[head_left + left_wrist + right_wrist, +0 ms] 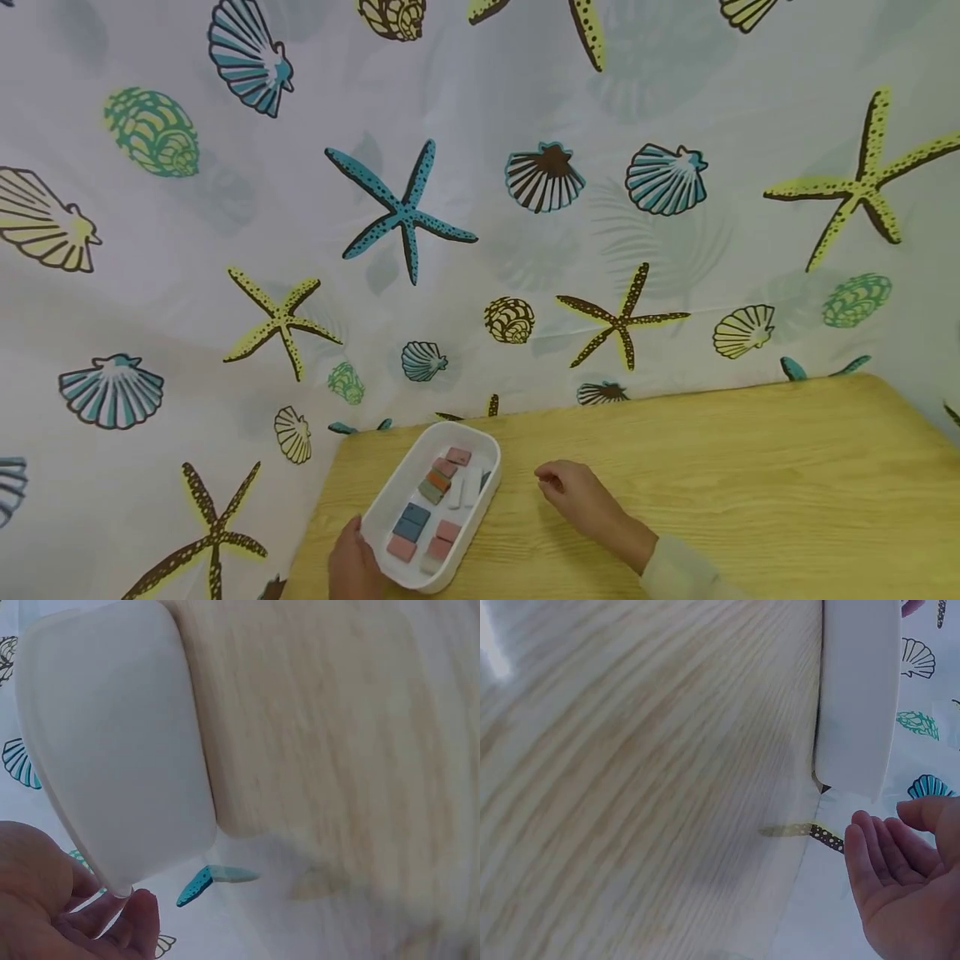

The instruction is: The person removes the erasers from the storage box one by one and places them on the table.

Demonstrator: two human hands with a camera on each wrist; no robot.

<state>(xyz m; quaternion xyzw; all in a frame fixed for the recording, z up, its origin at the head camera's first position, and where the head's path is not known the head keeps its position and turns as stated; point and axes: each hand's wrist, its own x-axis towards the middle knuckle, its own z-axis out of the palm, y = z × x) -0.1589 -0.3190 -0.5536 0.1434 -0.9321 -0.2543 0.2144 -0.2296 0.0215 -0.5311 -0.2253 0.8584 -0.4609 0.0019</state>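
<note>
The left hand point(351, 567) grasps the tray's point(386, 498) near corner, fingers point(139, 919) curled under its rim. The right hand point(581, 498) hovers released just beside it. Only the head view shows the tiles point(432, 504) inside.

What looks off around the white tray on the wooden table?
The white oblong plastic tray of small coloured blocks sits askew at the light wooden table's left edge, partly overhanging it. The left hand holds its near end. Nothing spilled.
</note>
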